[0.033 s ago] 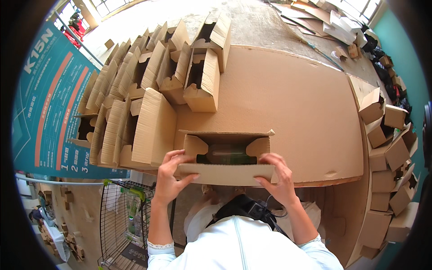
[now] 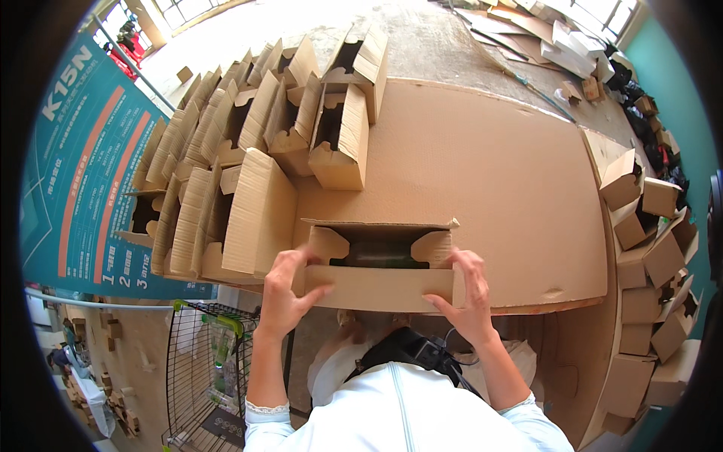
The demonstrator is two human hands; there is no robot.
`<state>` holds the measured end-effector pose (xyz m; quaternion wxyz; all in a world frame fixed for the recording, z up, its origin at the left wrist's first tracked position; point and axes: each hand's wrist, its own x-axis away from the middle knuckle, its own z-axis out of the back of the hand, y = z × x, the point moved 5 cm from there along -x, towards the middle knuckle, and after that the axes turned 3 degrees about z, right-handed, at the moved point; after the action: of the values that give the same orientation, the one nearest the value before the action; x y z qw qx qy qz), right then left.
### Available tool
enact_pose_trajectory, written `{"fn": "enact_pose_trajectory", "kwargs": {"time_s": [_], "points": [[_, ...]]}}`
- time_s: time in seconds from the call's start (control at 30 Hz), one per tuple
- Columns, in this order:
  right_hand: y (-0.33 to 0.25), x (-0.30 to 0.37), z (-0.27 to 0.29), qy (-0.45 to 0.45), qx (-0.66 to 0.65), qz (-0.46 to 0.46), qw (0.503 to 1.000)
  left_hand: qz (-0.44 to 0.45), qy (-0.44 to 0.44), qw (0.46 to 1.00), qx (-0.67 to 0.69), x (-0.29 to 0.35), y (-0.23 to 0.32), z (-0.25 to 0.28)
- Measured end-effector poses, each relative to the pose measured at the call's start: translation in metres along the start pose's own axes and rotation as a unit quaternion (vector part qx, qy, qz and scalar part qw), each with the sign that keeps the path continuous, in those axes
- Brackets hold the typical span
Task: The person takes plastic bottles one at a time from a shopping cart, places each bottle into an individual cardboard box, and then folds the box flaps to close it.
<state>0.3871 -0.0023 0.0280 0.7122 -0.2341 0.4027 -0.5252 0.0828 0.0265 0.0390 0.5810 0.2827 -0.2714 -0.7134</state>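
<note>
A brown cardboard box [image 2: 380,288] with its top open stands at the table's near edge, right in front of me. Its far flap is raised, and side tabs fold in over the opening. Something dark and glossy [image 2: 376,252] lies inside, too shadowed to name. My left hand [image 2: 288,292] grips the box's left end, thumb against the near panel and fingers round the corner. At the right end my right hand [image 2: 465,290] holds it the same way, thumb on the near panel. Some fingertips are hidden or slightly blurred.
Several open cardboard boxes [image 2: 337,135] stand in rows on the left of the cardboard-covered table [image 2: 482,188]. More boxes [image 2: 640,301] are piled along the right wall. A black wire cart [image 2: 197,369] holding clear bottles is at lower left, below a teal printed board [image 2: 90,188].
The fingers of both hands have shifted from the box's top inner corners to its outer ends. The near panel's top edge sits slightly farther away from me.
</note>
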Motion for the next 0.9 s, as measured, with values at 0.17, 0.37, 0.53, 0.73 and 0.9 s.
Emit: {"fn": "enact_pose_trajectory", "kwargs": {"time_s": [0.17, 0.37, 0.53, 0.73, 0.9], "points": [[-0.017, -0.036, 0.013, 0.017, 0.198, 0.083, 0.976, -0.157, 0.058, 0.962, -0.217, -0.033, 0.064, 0.017], [0.011, -0.023, -0.012, -0.154, 0.219, 0.167, 0.949, -0.170, -0.119, 0.957, -0.203, -0.027, 0.033, -0.007], [-0.001, 0.003, -0.020, -0.218, 0.229, 0.087, 0.945, -0.178, -0.175, 0.936, -0.250, -0.014, 0.023, -0.024], [-0.008, -0.003, -0.023, -0.270, 0.296, 0.083, 0.912, -0.167, -0.239, 0.893, -0.342, -0.037, 0.028, -0.031], [-0.005, -0.006, -0.021, -0.286, 0.266, 0.046, 0.919, -0.171, -0.231, 0.914, -0.287, -0.044, 0.030, -0.037]]}}
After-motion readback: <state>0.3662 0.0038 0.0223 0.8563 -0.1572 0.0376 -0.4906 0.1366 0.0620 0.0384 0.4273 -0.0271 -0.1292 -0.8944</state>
